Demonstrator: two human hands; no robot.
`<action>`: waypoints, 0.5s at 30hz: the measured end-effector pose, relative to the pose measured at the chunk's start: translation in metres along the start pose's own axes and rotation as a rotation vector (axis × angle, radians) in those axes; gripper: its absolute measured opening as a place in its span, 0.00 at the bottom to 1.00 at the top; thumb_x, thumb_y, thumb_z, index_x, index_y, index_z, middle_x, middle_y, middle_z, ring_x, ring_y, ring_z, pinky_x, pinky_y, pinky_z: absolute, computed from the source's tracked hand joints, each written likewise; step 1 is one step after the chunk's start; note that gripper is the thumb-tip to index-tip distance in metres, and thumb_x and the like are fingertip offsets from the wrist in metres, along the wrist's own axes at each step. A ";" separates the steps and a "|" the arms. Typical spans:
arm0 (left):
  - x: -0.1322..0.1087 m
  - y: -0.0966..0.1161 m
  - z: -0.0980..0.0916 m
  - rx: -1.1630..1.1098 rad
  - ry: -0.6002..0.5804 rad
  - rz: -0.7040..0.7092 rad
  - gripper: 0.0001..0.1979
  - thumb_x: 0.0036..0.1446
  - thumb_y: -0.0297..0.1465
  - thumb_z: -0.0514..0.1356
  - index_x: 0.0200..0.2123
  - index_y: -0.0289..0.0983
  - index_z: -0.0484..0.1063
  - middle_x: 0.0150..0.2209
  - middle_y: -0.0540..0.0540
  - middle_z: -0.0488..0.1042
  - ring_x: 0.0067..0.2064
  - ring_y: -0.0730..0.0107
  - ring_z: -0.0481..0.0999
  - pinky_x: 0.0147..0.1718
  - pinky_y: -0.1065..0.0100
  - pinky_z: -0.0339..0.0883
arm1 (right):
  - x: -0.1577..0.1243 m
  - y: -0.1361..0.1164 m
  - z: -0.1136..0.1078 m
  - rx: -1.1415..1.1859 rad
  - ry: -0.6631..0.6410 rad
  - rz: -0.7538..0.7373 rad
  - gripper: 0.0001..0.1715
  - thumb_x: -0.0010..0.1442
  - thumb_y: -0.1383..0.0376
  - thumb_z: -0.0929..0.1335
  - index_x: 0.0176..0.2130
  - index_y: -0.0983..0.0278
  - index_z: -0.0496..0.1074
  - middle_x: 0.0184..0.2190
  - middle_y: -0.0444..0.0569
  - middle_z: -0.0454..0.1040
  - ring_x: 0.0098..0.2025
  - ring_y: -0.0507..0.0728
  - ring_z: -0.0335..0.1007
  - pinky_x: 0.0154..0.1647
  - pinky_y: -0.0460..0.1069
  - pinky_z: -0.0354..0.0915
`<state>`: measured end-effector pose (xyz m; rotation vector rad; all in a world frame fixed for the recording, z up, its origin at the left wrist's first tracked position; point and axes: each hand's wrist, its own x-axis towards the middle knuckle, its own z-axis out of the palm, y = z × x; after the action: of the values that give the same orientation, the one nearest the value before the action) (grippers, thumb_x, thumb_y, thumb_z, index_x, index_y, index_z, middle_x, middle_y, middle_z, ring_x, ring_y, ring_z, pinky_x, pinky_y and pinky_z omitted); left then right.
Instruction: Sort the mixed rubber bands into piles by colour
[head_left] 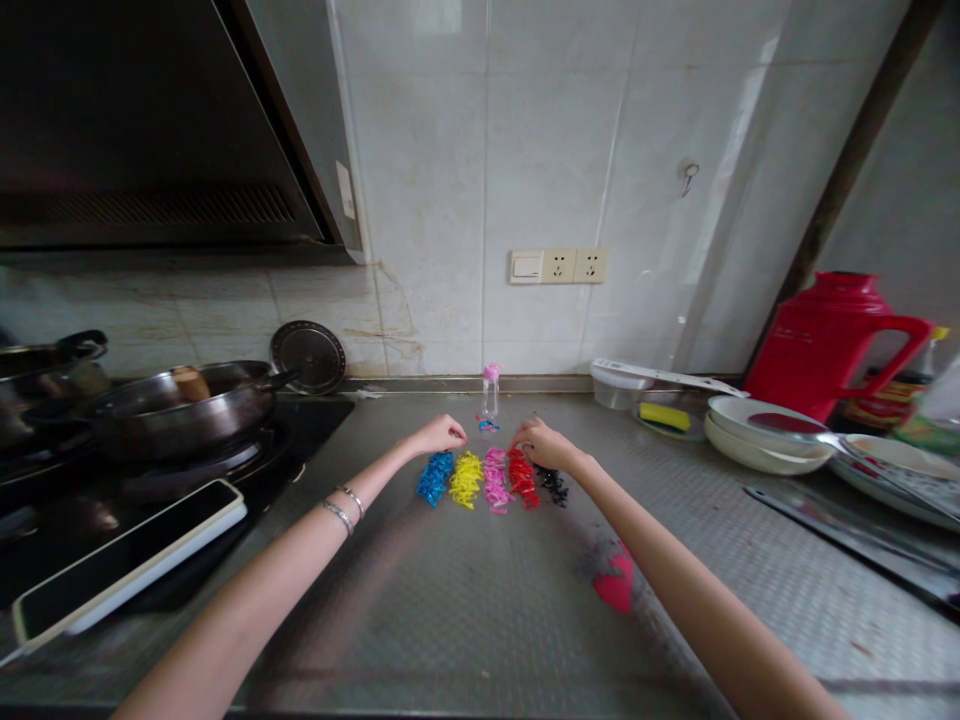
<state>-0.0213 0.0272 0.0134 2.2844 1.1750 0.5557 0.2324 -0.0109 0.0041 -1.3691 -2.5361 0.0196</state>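
My left hand is closed in a pinch, just above the heap of blue small pieces; what it pinches is too small to make out. My right hand has its fingers drawn together at the upper end of the red pieces, beside the black pieces, which it partly covers. Between them lie yellow pieces and pink pieces. Behind these, a few mixed blue and red pieces lie before a small clear bottle with a pink cap.
At left, a phone rests by the stove with a steel pan on it. A red thermos jug, stacked bowls, a yellow sponge and a long dark-edged knife-like tool occupy the right side.
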 end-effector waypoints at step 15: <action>0.016 -0.008 0.004 0.138 0.018 0.004 0.16 0.45 0.35 0.55 0.31 0.29 0.75 0.21 0.45 0.73 0.21 0.75 0.66 0.21 0.76 0.55 | 0.006 0.003 0.011 0.040 0.060 -0.025 0.24 0.46 0.78 0.59 0.34 0.59 0.75 0.41 0.49 0.64 0.44 0.54 0.55 0.43 0.46 0.54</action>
<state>-0.0154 0.0429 0.0076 2.4024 1.2528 0.5128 0.2295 -0.0034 -0.0053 -1.3033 -2.4895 0.0243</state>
